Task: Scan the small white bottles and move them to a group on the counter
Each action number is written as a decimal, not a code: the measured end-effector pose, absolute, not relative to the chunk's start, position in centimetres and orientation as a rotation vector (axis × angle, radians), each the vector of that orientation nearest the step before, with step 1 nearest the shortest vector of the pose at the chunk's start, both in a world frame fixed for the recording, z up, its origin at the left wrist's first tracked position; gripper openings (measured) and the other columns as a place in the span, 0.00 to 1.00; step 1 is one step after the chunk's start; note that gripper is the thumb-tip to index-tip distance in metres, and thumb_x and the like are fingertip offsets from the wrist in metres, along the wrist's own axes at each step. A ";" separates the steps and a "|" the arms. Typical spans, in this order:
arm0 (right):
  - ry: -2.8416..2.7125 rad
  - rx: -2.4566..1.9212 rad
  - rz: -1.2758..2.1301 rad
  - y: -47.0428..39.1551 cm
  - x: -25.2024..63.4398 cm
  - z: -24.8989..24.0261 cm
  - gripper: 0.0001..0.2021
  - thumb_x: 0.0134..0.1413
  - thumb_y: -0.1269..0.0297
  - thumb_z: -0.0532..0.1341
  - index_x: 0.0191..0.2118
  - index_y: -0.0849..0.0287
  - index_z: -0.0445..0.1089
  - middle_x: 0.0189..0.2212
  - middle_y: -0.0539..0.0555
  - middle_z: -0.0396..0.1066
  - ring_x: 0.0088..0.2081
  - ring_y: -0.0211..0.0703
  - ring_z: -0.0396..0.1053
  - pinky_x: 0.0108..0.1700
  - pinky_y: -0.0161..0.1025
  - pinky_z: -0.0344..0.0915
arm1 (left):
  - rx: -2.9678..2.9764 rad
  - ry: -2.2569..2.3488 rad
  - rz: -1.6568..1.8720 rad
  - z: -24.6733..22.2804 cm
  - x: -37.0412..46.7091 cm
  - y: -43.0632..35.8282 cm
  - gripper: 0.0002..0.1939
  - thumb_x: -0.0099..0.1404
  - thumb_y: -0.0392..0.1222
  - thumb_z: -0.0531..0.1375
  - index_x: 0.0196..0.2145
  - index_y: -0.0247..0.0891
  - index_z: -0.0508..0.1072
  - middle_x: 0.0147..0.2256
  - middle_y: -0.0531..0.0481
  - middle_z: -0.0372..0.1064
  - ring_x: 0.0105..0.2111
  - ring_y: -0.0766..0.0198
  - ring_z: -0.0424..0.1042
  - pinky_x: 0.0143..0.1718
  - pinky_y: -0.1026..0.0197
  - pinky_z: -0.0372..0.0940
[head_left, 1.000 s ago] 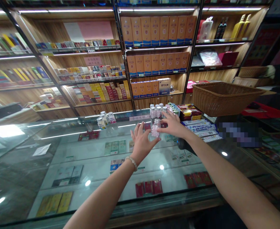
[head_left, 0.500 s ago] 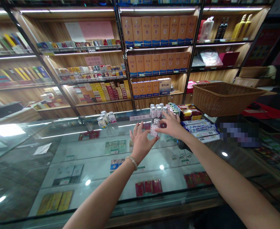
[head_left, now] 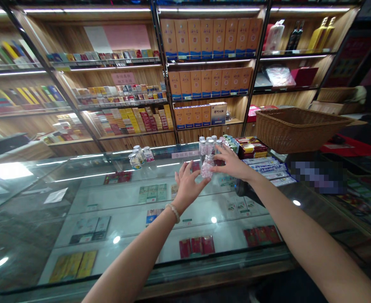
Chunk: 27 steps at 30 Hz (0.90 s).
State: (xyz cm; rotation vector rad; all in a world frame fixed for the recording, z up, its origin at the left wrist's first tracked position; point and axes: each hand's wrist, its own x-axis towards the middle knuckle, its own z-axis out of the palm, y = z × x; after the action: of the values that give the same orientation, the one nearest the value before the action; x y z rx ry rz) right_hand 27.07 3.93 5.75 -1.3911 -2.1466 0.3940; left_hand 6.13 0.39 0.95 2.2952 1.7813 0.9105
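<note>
A small clear jar of pink sweets (head_left: 207, 167) with a silvery lid is between my hands, low over the glass counter. My right hand (head_left: 231, 165) pinches it from the right with thumb and fingers. On its left, my left hand (head_left: 188, 185) has thumb and index finger against the lower part, the other fingers raised and spread. Whether the base touches the glass I cannot tell. Just behind stands a cluster of similar jars (head_left: 202, 145). Farther left on the counter are 3 more jars (head_left: 137, 157).
The glass display counter (head_left: 116, 223) holds flat packs under its top. Right of my right hand lie blue-and-white packs (head_left: 269, 168), red-and-yellow packs (head_left: 253, 147) and a wicker basket (head_left: 299, 130). A black handheld device (head_left: 244, 189) is under my right forearm. Stocked shelves (head_left: 209, 63) line the back wall.
The jar has shifted slightly to the right and away from me, in both hands. My left hand's raised fingers have moved a little to the right with it.
</note>
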 end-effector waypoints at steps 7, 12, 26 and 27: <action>-2.161 -1.446 0.320 3.6 26.5 5.7 0.28 0.50 0.45 0.69 0.54 0.52 0.73 0.74 0.59 0.45 0.75 0.63 0.31 0.70 0.69 0.35 | 2.279 1.848 1.004 0.7 6.1 0.5 0.15 0.61 0.55 0.68 0.43 0.48 0.81 0.70 0.43 0.53 0.71 0.40 0.46 0.66 0.24 0.40; -2.133 -1.417 0.150 2.9 26.3 6.2 0.26 0.50 0.41 0.68 0.51 0.49 0.75 0.75 0.57 0.41 0.75 0.64 0.28 0.68 0.73 0.30 | 2.381 1.898 1.106 0.7 5.7 0.4 0.16 0.60 0.55 0.68 0.43 0.48 0.80 0.73 0.45 0.46 0.72 0.38 0.43 0.67 0.23 0.35; -2.223 -1.323 0.015 2.8 27.3 6.5 0.14 0.56 0.50 0.66 0.44 0.50 0.78 0.75 0.52 0.43 0.75 0.63 0.28 0.69 0.73 0.28 | 2.402 1.909 1.060 1.0 5.3 0.5 0.16 0.61 0.53 0.68 0.44 0.46 0.79 0.73 0.42 0.44 0.72 0.37 0.41 0.66 0.22 0.35; -2.223 -1.314 0.012 2.8 27.4 6.6 0.14 0.56 0.50 0.66 0.45 0.50 0.78 0.75 0.52 0.42 0.75 0.62 0.28 0.69 0.73 0.29 | 2.389 1.913 1.064 1.1 5.2 0.6 0.16 0.61 0.52 0.68 0.44 0.46 0.78 0.73 0.42 0.44 0.72 0.38 0.41 0.66 0.23 0.36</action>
State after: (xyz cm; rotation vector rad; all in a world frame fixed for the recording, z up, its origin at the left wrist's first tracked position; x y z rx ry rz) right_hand 27.37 2.79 6.61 -1.3139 -2.2233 0.0122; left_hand 5.18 0.59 1.07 2.3891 1.9127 1.0637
